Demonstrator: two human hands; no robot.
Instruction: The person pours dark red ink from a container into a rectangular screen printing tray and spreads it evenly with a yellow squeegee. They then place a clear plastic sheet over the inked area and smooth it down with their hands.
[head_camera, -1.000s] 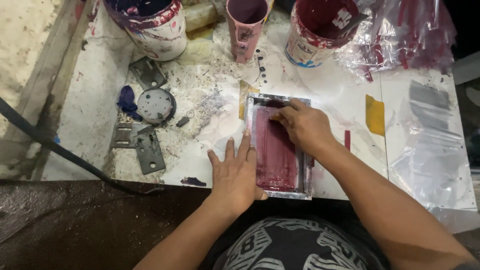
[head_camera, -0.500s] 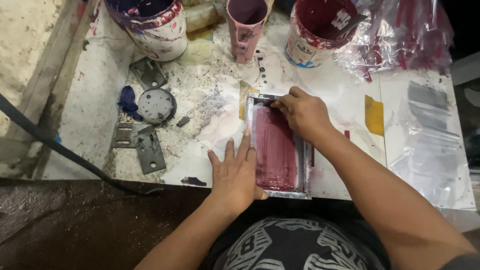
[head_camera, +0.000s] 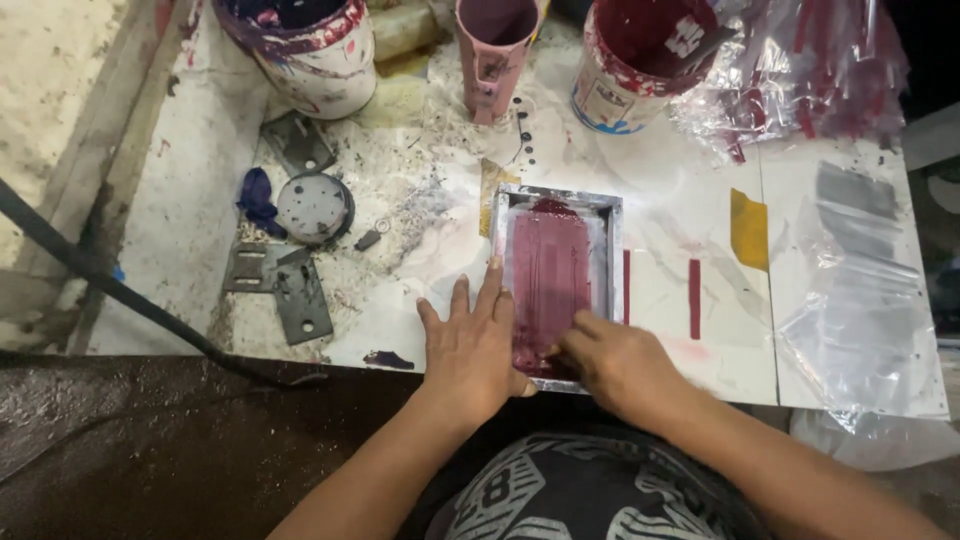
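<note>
While left hand (head_camera: 468, 345) lies flat, fingers spread, on the surface (head_camera: 400, 250) against the frame's left edge, right hand (head_camera: 620, 362) curls at the near end of the small metal-framed screen (head_camera: 556, 270), fingertips pressed into magenta ink; what it pinches, can't tell.

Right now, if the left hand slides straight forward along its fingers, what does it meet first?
The left hand points up the bench beside the framed screen; first probably the yellowish tape strip, then the pink cup.
</note>
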